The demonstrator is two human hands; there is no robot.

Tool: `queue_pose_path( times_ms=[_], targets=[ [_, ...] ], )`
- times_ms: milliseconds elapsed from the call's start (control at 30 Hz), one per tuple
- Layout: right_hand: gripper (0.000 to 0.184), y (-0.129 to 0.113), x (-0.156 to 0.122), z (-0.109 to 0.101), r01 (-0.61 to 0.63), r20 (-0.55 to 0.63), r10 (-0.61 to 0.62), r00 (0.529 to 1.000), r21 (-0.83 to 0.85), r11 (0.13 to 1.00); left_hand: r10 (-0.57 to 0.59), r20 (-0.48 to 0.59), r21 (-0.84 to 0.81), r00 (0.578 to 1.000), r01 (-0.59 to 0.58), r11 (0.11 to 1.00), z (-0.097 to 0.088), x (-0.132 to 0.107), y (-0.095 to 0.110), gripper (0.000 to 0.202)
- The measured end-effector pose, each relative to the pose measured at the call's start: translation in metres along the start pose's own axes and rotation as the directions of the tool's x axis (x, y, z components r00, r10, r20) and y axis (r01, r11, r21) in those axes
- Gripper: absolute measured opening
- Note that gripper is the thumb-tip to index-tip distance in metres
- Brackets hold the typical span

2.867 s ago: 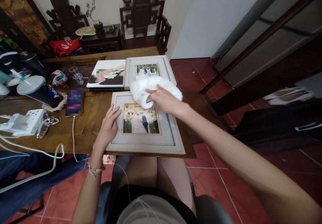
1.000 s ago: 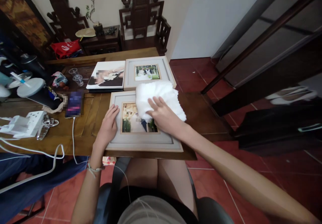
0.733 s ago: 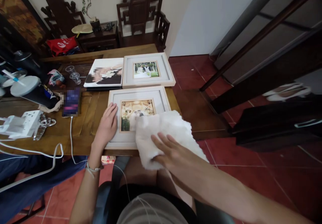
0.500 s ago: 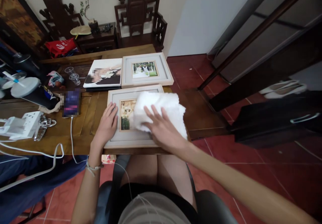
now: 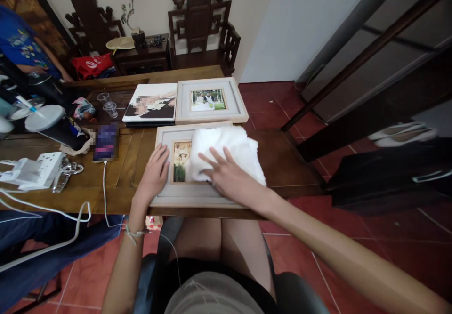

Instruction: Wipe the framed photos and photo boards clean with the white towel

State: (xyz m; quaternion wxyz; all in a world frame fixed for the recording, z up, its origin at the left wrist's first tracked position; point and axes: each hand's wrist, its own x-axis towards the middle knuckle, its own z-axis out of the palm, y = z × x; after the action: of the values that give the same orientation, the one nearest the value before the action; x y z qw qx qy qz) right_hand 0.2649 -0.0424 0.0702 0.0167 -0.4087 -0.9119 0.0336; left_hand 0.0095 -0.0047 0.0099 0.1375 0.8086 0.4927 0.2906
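By the worktop's (image 5: 120, 195) front edge, the nearer frame (image 5: 196, 197) was touched by the flat left hand (image 5: 154, 169), the cloth (image 5: 225, 138) by the spread right hand (image 5: 233, 178).

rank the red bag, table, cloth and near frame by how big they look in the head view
1. Table
2. Near frame, counting its covered part
3. Cloth
4. Red bag, which sits farther off

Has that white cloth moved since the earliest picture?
Yes, toward the person. The white cloth then covered part of the far frame's near edge; now that edge shows, and it lies over the near frame.
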Motion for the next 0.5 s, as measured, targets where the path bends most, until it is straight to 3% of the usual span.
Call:
queue_pose_path(
  times_ms=[133, 267, 367, 500],
  targets=[
    [0.045, -0.04, -0.047, -0.014, 0.128, 0.068, -0.14, 0.988, 0.157, 0.979, -0.017, 0.012, 0.025, 1.0, 0.017, 1.0, -0.001, 0.0, 0.004, 0.043],
    [0.038, -0.052, -0.05, -0.004, 0.161, 0.007, -0.169, 0.986, 0.258, 0.953, -0.004, 0.014, 0.014, 1.0, 0.004, 1.0, -0.002, 0.0, 0.002, 0.042],
    [0.041, -0.034, -0.027, 0.011, 0.102, -0.063, -0.091, 0.994, 0.214, 0.971, 0.026, 0.028, 0.013, 0.999, -0.026, 1.0, -0.002, 0.0, -0.001, 0.041],
    [0.042, 0.014, 0.015, 0.017, -0.022, -0.14, 0.03, 0.99, 0.062, 0.998, 0.04, 0.044, 0.027, 0.998, -0.041, 0.999, -0.002, 0.0, -0.003, 0.04]
  ],
)
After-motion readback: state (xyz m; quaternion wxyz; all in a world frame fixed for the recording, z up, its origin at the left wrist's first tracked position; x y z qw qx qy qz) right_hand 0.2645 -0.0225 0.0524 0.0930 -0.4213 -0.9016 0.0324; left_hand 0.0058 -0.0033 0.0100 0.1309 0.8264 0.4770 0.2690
